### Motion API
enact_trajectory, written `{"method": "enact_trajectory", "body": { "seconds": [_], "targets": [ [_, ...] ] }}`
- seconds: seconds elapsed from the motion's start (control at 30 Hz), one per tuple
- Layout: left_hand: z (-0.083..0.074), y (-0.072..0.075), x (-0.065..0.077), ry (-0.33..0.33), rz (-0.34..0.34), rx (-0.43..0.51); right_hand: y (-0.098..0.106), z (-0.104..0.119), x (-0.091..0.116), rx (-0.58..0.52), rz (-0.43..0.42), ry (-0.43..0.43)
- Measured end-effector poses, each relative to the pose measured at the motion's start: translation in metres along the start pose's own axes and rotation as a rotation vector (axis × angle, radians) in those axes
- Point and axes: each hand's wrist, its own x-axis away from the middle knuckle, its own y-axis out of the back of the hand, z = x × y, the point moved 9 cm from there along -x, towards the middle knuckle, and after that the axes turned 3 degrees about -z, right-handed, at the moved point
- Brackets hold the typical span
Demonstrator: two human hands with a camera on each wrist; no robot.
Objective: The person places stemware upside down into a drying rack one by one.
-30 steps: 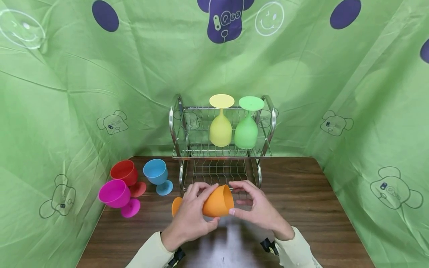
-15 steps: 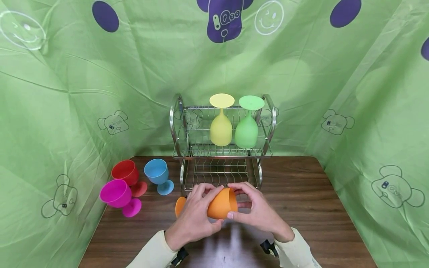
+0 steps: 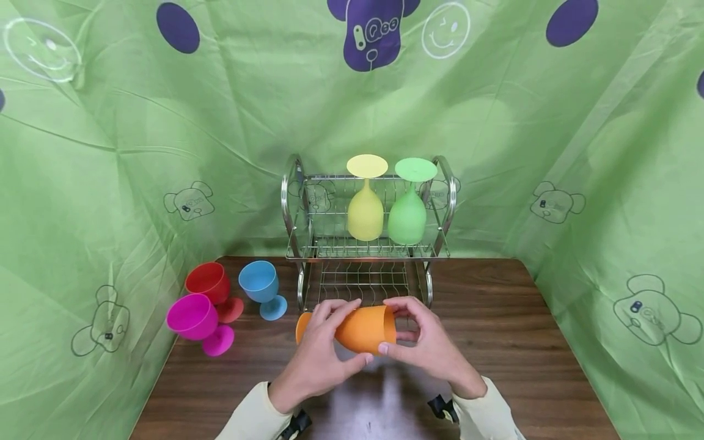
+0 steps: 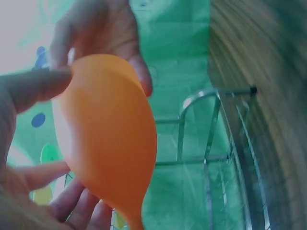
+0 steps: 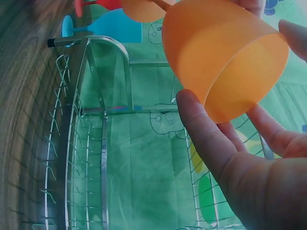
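An orange goblet (image 3: 363, 330) lies sideways in the air over the table, its foot to the left and its mouth to the right. Around its bowl are the thumb and fingers of my left hand (image 3: 319, 360), which hides the stem in the head view. My right hand (image 3: 426, 345) holds the rim, thumb on the near side and fingers on the far side. In the right wrist view the hollow inside of the orange goblet (image 5: 244, 79) shows between the fingers.
Behind the hands stands a two-tier metal dish rack (image 3: 363, 250). Upside down on its upper tier are a yellow goblet (image 3: 365, 214) and a green goblet (image 3: 407, 217). Red (image 3: 208, 282), magenta (image 3: 192, 318) and blue (image 3: 258, 281) goblets stand upright at the table's left.
The orange goblet has shifted slightly right and turned so that its mouth shows less. My right hand has closed in on its rim, and the left thumb has spread a little.
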Motion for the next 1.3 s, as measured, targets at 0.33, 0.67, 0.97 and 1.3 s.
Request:
{"method": "enact_trajectory", "body": {
  "seconds": [0.33, 0.67, 0.97, 1.3],
  "targets": [
    [0.025, 0.01, 0.023, 0.32, -0.282, 0.623, 0.008, -0.006, -0.001, -0.023, -0.088, -0.003],
    [0.041, -0.028, 0.039, 0.618, -0.207, 1.167, 0.005, -0.004, -0.002, -0.084, -0.128, 0.016],
    [0.048, -0.041, 0.031, 0.546, -0.129, 1.35, -0.006, -0.003, 0.001, -0.21, -0.166, 0.005],
    [0.051, -0.046, 0.026, 0.531, -0.146, 1.437, -0.016, -0.004, 0.004, -0.269, -0.184, -0.023]
  ]
}}
